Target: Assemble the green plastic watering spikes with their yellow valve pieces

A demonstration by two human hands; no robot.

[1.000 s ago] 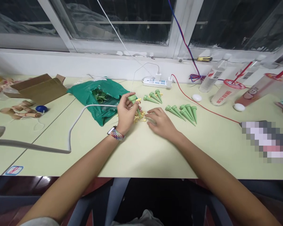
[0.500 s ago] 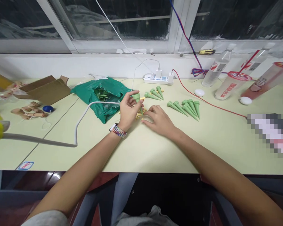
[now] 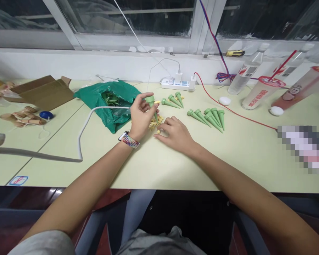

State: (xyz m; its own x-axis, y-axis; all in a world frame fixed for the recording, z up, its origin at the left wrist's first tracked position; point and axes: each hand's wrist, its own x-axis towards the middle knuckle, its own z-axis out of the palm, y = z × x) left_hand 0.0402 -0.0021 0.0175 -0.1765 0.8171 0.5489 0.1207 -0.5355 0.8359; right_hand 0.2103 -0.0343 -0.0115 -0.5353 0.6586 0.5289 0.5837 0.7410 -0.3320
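Observation:
My left hand (image 3: 141, 115), with a watch on a patterned band at the wrist, is closed around a green plastic spike (image 3: 150, 100). The spike points downward, and a yellow peg (image 3: 156, 102) sticks out sideways near its wide top. Just to the right, my right hand (image 3: 175, 134) rests low over the table, thumb and index finger pinched about a small yellow peg (image 3: 158, 132). Between and behind the hands lies a pile of yellow pegs (image 3: 154, 122), partly hidden by my fingers.
Several green spikes (image 3: 212, 118) lie to the right, others (image 3: 172, 101) behind. A green plastic bag (image 3: 95, 94) stands left, beside a grey bent tube (image 3: 81, 136). A power strip (image 3: 175, 84), red cable (image 3: 236, 112), bottle (image 3: 246, 72) and drink cup (image 3: 263, 94) are farther back.
The whole view has shifted slightly. My right thumb and index finger now show a yellow peg between them more plainly; my left hand still holds the green spike.

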